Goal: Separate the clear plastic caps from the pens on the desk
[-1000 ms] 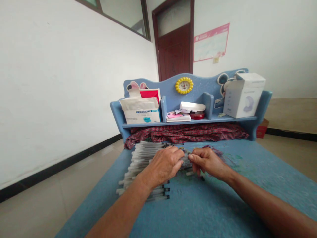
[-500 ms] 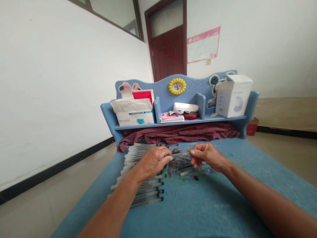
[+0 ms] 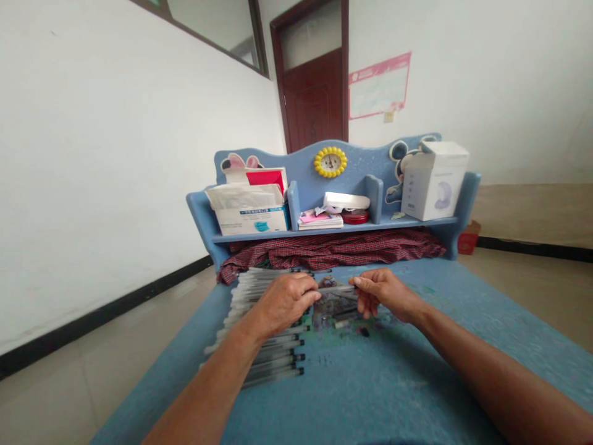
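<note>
Between my two hands a clear-barrelled pen is held level above the blue desk. My left hand is closed around its left end. At the other end, the thumb and fingers of my right hand pinch the tip; what exactly sits between those fingertips is too small to make out. Under and beside my left forearm lies a row of similar pens, clear with dark ends pointing right, partly hidden by the arm. Below my right hand a small pale and dark piece rests on the stained desktop.
The blue desk backs onto a raised shelf bearing a face-mask box, papers, a red round case and a white box. A checked cloth lies bunched beneath the shelf.
Both hands keep nearly the same hold on the pen. The whole view has shifted very slightly.
</note>
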The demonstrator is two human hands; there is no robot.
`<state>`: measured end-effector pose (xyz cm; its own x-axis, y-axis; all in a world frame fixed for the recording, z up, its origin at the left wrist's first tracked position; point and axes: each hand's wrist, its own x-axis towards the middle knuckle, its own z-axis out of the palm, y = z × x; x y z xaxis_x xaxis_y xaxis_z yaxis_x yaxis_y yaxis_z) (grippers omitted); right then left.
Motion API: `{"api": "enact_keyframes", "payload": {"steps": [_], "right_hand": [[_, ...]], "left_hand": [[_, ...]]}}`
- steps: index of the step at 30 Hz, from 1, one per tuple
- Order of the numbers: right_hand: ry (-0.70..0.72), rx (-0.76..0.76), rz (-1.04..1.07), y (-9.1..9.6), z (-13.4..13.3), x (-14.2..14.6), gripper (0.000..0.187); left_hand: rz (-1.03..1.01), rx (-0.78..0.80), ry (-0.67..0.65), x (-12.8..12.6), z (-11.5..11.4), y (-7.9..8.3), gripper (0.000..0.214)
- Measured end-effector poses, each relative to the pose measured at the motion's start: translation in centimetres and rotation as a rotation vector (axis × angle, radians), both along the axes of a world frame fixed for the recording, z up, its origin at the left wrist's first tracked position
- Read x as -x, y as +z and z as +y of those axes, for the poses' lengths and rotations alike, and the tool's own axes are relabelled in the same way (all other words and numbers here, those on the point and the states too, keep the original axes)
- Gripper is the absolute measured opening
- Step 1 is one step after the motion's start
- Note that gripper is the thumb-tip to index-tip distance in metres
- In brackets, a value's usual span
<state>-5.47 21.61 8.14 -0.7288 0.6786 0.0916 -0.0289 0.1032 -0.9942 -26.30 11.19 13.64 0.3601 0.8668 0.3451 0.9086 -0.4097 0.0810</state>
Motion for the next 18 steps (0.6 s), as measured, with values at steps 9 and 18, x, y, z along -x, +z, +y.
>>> {"api": "enact_keyframes", "payload": {"steps": [9, 18], "right_hand": [[0.000, -0.017, 0.069, 0.10, 0.12, -0.28, 0.036], [-0.075, 0.018, -0.024, 0.06, -0.22, 0.13, 0.044]], "left_hand": [[0.011, -0.015, -0.016, 0.30, 0.23, -0.24, 0.017], [0.007, -0.015, -0.014, 0.22, 0.16, -0.23, 0.017]]}}
